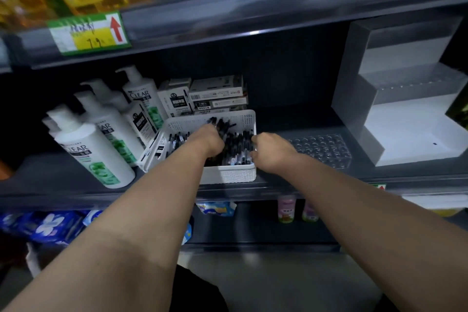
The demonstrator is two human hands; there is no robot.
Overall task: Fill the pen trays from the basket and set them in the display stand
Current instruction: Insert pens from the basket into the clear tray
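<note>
Both hands reach into the white basket [228, 175] of pens [238, 145] on the shelf [63, 185]. The left hand [206, 138] has its fingers curled round a bunch of pens. The right hand [272, 151] has its fingers bent at the basket's right edge, and whether they grasp anything I cannot tell. A clear pen tray [321, 149] lies just beside the basket, with the display stand [410, 134] beyond it.

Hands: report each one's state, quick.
Left hand: fingers curled round a bunch of pens in the basket.
Right hand: fingers curled at the pens; a grip cannot be told.
</note>
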